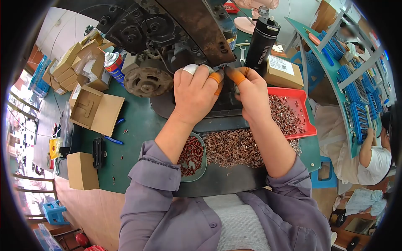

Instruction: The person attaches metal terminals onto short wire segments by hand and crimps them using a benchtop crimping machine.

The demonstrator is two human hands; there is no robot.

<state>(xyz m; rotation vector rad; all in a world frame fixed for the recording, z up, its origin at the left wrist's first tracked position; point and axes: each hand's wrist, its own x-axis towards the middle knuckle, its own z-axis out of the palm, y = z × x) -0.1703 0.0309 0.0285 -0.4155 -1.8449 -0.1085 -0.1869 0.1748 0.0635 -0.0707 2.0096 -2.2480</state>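
Note:
Both of my hands meet under the arm of a dark, greasy machine (167,25). My left hand (194,92), with a white wrap and orange finger covers, has its fingers pinched at the machine's working point. Opposite it, my right hand (253,90), also with orange finger covers, is closed by thumb and forefinger. What either holds is too small to name. Below them lies a heap of small brown and silvery metal parts (230,148). A clear green-rimmed tray (205,163) holds small red parts (190,154). More metal parts fill a red tray (307,119).
A black bottle (263,39) and a closed cardboard box (284,72) stand behind my right hand. On the left are a spray can (113,65), an open box (94,111) and blue-handled pliers (113,140). Another person (377,157) sits at a green table on the right.

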